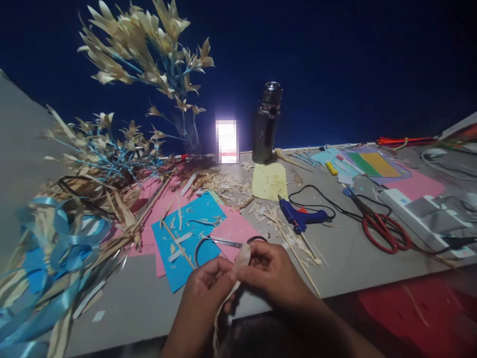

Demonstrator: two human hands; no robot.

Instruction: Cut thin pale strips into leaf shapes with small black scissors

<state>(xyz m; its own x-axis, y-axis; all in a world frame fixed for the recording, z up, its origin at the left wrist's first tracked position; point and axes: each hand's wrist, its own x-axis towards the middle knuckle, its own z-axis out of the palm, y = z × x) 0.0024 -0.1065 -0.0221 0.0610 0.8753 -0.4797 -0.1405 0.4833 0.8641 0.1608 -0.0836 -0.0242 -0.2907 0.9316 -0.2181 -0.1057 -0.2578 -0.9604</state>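
Both my hands meet at the near edge of the grey table [346, 253], pinching one pale dried leaf strip [243, 256]. My left hand [206, 286] grips its lower part, and the strip hangs down below the fingers. My right hand [270, 271] is closed on its upper end. Just beyond the hands lie black-handled scissors [227, 242] on blue paper [188, 233] and pink paper [234, 227]. A blue glue gun [301, 217] with a black cord lies to the right of them.
Blue ribbon [48, 278] and dried-leaf branches [145, 49] fill the left side. A steel bottle [267, 123], a glowing screen [226, 141], yellow paper [269, 181], red scissors [382, 228], a white power strip [425, 219] and coloured sheets [372, 164] lie further back and right. Leaf scraps litter the middle.
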